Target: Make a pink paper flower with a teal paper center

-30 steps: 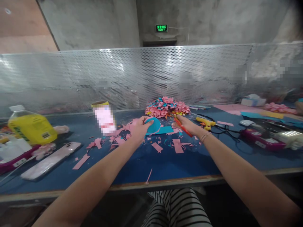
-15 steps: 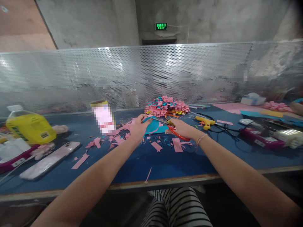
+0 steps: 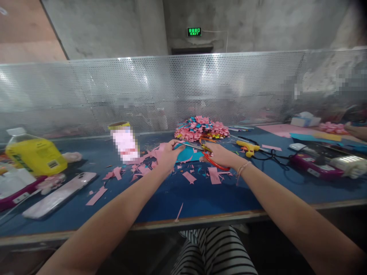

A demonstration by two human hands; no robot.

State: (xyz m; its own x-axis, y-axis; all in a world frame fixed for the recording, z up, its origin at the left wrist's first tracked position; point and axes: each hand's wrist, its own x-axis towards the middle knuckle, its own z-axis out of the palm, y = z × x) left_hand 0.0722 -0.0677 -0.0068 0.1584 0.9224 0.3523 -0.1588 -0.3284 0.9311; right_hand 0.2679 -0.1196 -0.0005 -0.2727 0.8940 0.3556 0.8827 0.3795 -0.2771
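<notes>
My right hand (image 3: 215,152) is closed round the handles of red-handled scissors (image 3: 215,163), whose blades point left over a blue sheet (image 3: 187,154). At the blade tips, my left hand (image 3: 171,152) pinches something at the left side of the blue sheet; its fingertips hide most of what they hold. Pink scraps (image 3: 189,177) lie scattered below and left of both hands. Behind them sits a heap of pink and blue paper flowers (image 3: 200,128).
A yellow glue gun (image 3: 249,148) with a black cable lies at right, near a purple power strip (image 3: 315,166). On the left are a phone (image 3: 60,194) and a yellow liquid bottle (image 3: 36,154). A person's hand (image 3: 357,131) shows at the far right.
A pink edge seen on the blue sheet between the hands no longer shows. Both hands keep almost the same place. At the far right, the other person's hand has shifted left.
</notes>
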